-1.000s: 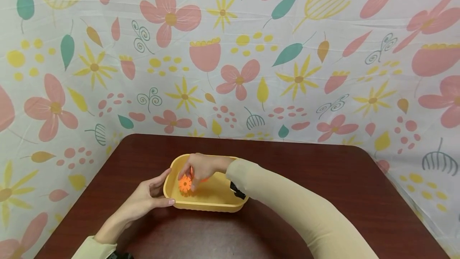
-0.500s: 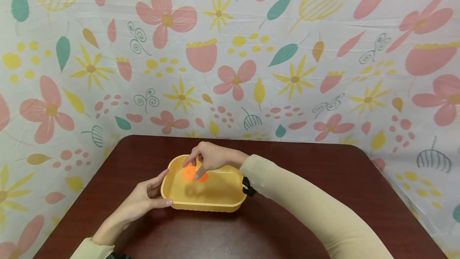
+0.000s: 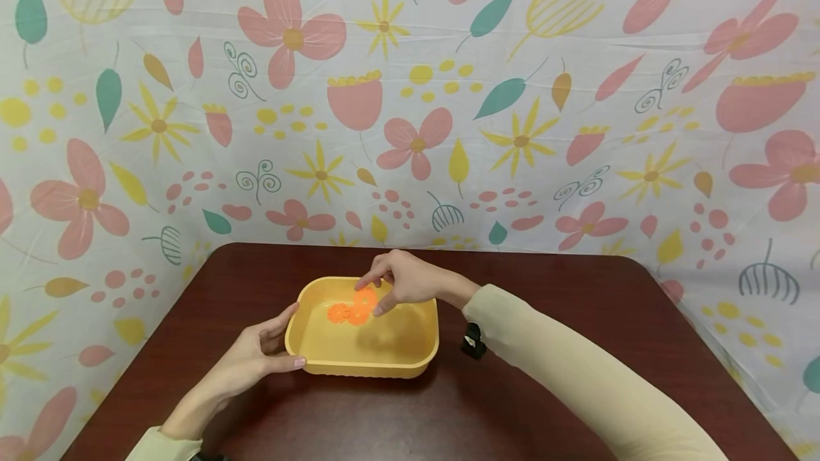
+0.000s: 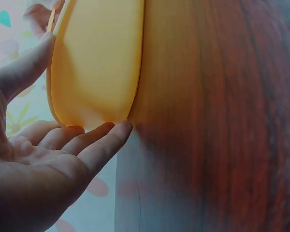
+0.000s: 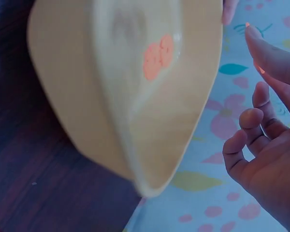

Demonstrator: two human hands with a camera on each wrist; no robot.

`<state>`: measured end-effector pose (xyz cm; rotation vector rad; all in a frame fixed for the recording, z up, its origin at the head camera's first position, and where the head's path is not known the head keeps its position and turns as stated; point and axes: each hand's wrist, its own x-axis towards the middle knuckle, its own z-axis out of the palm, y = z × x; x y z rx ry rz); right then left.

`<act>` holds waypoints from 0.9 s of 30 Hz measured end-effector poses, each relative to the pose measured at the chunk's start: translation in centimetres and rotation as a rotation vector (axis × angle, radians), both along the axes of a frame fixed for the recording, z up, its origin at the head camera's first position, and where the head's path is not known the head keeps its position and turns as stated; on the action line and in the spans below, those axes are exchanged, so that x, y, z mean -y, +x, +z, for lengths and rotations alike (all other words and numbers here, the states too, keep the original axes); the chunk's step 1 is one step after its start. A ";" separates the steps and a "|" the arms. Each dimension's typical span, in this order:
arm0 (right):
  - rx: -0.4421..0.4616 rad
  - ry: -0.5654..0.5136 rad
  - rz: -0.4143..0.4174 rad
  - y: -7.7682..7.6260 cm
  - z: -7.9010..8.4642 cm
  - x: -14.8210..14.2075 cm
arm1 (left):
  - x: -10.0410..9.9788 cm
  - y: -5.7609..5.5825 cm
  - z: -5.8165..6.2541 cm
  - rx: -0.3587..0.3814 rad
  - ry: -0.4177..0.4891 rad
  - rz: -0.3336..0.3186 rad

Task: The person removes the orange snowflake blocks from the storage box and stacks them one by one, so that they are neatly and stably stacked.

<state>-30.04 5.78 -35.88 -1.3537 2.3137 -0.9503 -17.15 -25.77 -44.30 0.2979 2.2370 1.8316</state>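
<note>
A yellow tray (image 3: 366, 368) with rounded corners and raised walls stands on the table. My left hand (image 3: 251, 353) holds its left end, thumb at the near corner and fingers along the end wall. In the left wrist view the fingertips of the left hand (image 4: 63, 159) press against the tray wall (image 4: 99, 63). Above the tray's back part, my right hand (image 3: 413, 282) pinches an orange flower-shaped piece (image 3: 366, 297) between thumb and forefinger. Two similar orange pieces (image 5: 151, 62) lie side by side on the tray floor. In the right wrist view the thumb mostly hides the pinched piece.
A dark red-brown wooden table (image 3: 544, 347) lies under the tray. Behind it hangs a white cloth (image 3: 410, 41) printed with flowers and leaves. Black straps with devices (image 3: 473, 341) sit at the wrists.
My right hand has risen from the tray floor and moved right with an orange flower piece, uncovering two others. The left hand stays at the tray's left end.
</note>
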 end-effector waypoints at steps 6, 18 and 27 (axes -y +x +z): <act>0.024 -0.066 -0.040 0.2 -0.6 -2.7 | -0.1 0.0 -0.1 -0.001 0.011 -0.005; 0.085 -0.148 -0.205 0.9 -1.6 -7.8 | 0.1 0.1 0.2 0.012 -0.007 -0.001; 0.103 -0.212 -0.319 1.8 -2.9 -12.1 | 0.1 0.2 0.2 0.014 -0.006 -0.006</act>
